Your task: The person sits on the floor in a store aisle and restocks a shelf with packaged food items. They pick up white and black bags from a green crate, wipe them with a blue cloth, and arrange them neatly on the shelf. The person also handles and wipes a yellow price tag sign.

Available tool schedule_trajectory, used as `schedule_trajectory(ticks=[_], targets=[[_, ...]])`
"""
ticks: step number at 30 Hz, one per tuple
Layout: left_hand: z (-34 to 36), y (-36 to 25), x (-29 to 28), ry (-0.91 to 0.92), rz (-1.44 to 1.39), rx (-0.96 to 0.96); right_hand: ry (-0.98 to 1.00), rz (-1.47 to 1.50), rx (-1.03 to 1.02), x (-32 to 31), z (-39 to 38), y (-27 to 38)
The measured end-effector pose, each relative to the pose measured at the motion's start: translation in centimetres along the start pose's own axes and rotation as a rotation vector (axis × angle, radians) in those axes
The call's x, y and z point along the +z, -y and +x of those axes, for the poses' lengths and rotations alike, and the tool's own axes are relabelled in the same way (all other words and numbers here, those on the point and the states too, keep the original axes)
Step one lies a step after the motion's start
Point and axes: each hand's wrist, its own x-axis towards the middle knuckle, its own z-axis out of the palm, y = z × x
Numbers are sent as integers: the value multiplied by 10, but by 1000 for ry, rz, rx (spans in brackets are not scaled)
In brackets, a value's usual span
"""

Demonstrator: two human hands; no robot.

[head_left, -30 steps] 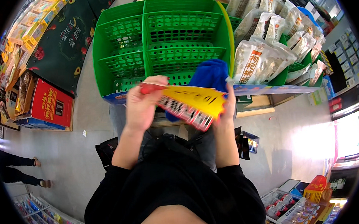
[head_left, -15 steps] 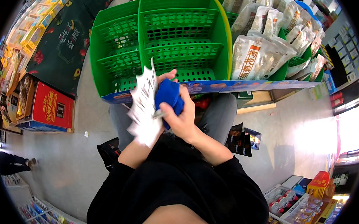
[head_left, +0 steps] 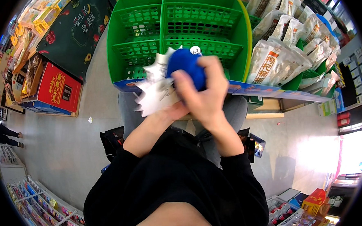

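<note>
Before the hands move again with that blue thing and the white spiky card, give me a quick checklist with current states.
1. Right hand grips the blue object: ok, fingers wrapped over it.
2. Left hand holds the white jagged card: cannot tell, the hand is hidden behind the card and the right hand.
3. Green crate compartments free of goods: ok.
4. Crate sits directly ahead of the hands: ok.
5. Pale bags on the right stand apart from the hands: ok.
</note>
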Motion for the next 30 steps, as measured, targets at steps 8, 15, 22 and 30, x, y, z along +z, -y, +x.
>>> schedule_trajectory(ticks=[8, 15, 22, 30], targets=[[15, -22, -25, -39, -20, -218, 503, -264, -382, 13, -40, 8], [30, -55, 37, -94, 675, 414, 432, -282, -152, -64, -38, -34], [86, -40, 96, 351, 1534, 992, -174, -528, 179, -156, -77, -51], [169, 61, 144, 1178, 2057, 1098, -436, -648, 235, -201, -109, -46]])
